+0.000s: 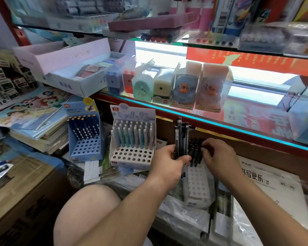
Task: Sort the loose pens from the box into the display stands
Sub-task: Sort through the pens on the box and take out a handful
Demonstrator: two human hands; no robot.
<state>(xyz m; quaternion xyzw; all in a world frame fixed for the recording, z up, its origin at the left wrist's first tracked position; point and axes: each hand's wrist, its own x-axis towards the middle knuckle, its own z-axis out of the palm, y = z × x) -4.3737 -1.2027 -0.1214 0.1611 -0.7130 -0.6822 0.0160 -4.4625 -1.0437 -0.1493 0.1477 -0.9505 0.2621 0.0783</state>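
Reaches both bare forearms forward from the lower edge, above a bent knee (89, 210). Holds the left hand (169, 162) with the wrist straight, fingers and thumb wrapped round a bundle of dark pens (180, 135). Grips these slim, smooth barrels low down and upright, tips poking out below the hand, tops reaching the teal edge of the glass shelf (220, 125).

Bends the right hand (219, 157) knuckles up, fingers curled down onto the caps of the standing pens (196, 150), dark ones filling the back rows of a narrow white stand (196, 180): tilted cardboard punched with round holes, open holes showing in front. Touches those caps with the fingertips; cannot tell through the blur whether pinching one. Works just beside the left hand, the two nearly touching.

Further left, two more tilted cardboard racks: a pastel stand (132, 156) with pale capped pens, and a blue stand (85, 150) with dark blue pens in its back rows. At right, a flat printed carton (267, 176) beside crinkled clear film.
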